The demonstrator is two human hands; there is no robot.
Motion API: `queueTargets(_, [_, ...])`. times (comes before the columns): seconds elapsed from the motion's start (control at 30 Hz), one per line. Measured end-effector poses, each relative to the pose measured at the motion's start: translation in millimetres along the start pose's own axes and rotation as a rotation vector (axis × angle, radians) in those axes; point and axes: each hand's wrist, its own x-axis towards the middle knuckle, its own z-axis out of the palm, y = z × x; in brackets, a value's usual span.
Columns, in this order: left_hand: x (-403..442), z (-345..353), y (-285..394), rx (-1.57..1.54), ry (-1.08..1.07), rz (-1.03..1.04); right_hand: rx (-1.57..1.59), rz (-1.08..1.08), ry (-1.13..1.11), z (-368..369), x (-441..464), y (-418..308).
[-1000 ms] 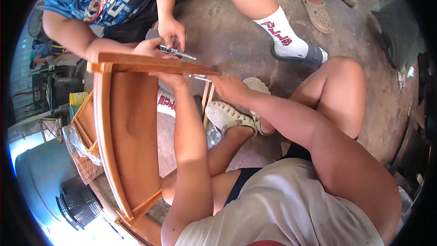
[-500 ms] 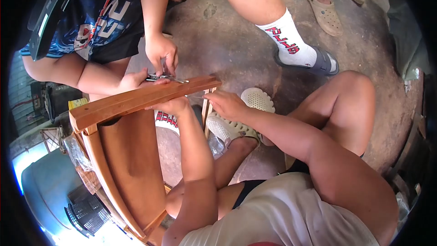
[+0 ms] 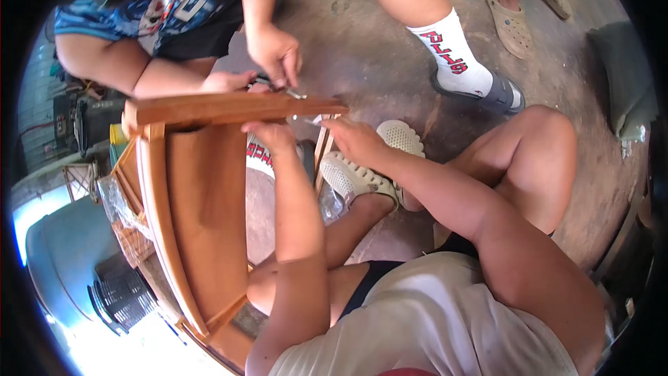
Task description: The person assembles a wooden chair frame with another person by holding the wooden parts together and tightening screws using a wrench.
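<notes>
A wooden furniture piece (image 3: 205, 195) with a curved side rail stands at the left, its thick top bar (image 3: 229, 108) running across toward the centre. Under that bar my left hand (image 3: 273, 135) is closed around its lower edge. Just right of it, my right hand (image 3: 348, 137) pinches a thin, shiny metal tool (image 3: 306, 120), whose tip lies beneath the bar. Across the bar, a co-worker's hand (image 3: 276, 52) reaches down to a small metal tool (image 3: 292, 92), and the co-worker's other hand is partly hidden behind the bar.
A blue-grey drum (image 3: 66, 264) and a black basket (image 3: 125, 299) are at the lower left, near plastic-wrapped wood (image 3: 125, 216). The co-worker's socked foot (image 3: 456, 63) rests on the floor above my bent knee. Another person's clogs (image 3: 511, 21) show at the upper right.
The wooden piece tilted, then came back near its earlier angle. The co-worker's upper hand has shifted right relative to half a second ago. My hands stay at the bar.
</notes>
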Motion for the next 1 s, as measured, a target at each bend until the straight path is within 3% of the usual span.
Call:
queueTargets(0.07, [7,-5,25,-0.069,-0.185,-0.043,-0.033,-0.004,0.006,-3,0,-6])
queueTargets(0.17, [30,2,60,0.022,-0.281,-0.043,-0.041,-0.082,0.059,-2,-1,0])
queueTargets(0.2, [38,-3,66,-0.035,-0.287,-0.17,-0.039,-0.097,0.048,-2,1,3])
queueTargets(0.3, [53,-20,56,-0.015,-0.426,-0.135,-0.002,-0.1,0.008,-1,9,7])
queueTargets(0.47, [48,-22,61,-0.06,-0.317,-0.26,-0.004,-0.161,0.034,13,19,1])
queueTargets(0.7, [43,-25,43,-0.028,-0.237,-0.18,0.09,-0.133,0.042,31,28,14])
queueTargets(0.83, [37,-19,55,-0.065,-0.246,-0.282,0.099,-0.107,0.06,24,20,6])
queueTargets(1.0, [34,-21,53,0.03,-0.22,-0.256,0.025,-0.12,0.051,13,17,-2])
